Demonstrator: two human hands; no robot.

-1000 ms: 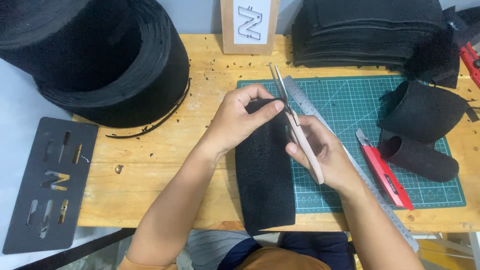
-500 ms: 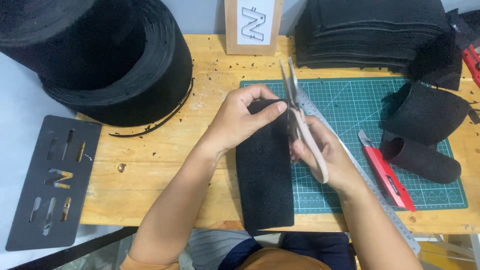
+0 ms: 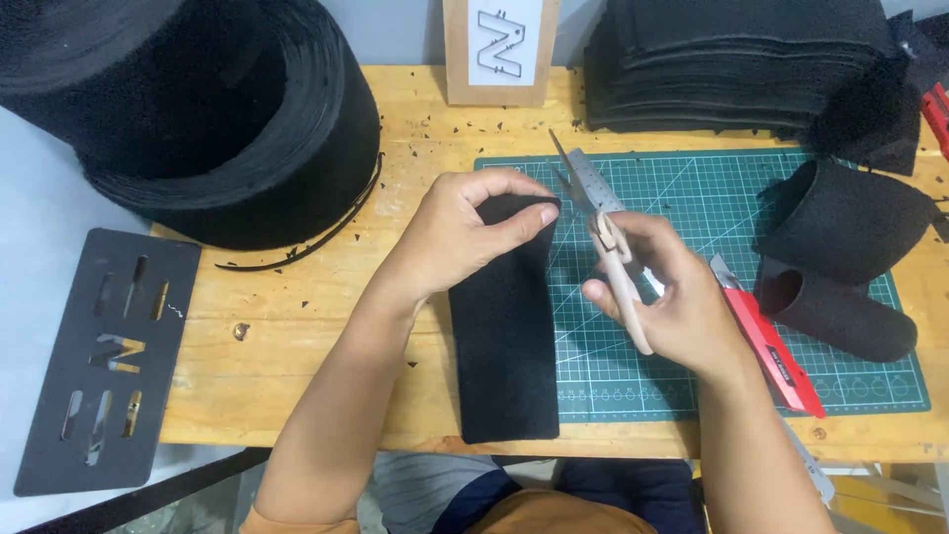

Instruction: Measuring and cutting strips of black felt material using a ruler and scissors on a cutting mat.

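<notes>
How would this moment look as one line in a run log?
left hand: pinches top of black felt strip | right hand: holds scissors, blades open at strip's top edge | green cutting mat underneath

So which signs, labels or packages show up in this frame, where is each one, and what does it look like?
Sign card: upright at the back edge of the workbench, centre; tan rectangle with a white panel bearing a dark outlined emblem.
Stencil plate: lying off the bench's left end; dark grey flat rectangle with slot cut-outs and one emblem-shaped cut-out.
No packages or screens in view.
</notes>
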